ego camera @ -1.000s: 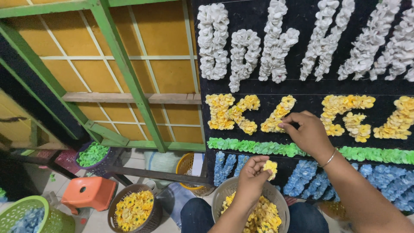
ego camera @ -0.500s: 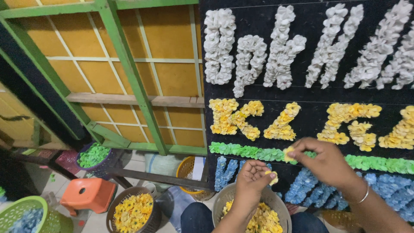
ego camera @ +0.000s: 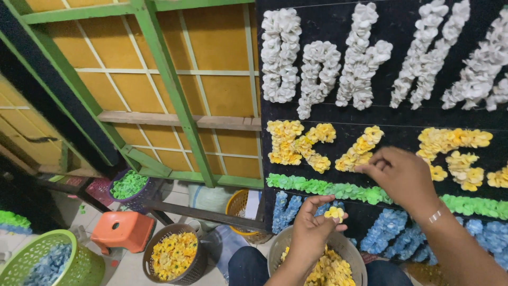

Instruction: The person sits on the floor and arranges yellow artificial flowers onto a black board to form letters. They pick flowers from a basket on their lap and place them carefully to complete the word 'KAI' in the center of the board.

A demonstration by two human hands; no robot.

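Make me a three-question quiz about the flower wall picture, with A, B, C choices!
1. Where does the orange stool stand?
A. On the floor, beside the brown basket
B. On the person's lap
C. Hanging on the board

2. What colour is the flower in the left hand?
A. Blue
B. Yellow
C. White

3. What is the right hand doing?
A. Resting in the lap basket
B. Holding the stool
C. Reaching up to the yellow flower shape on the black board

Answers: 1 A, it sits on the floor left of the brown basket. 2 B, the petals are yellow. 3 C, its fingertips meet the yellow shape.
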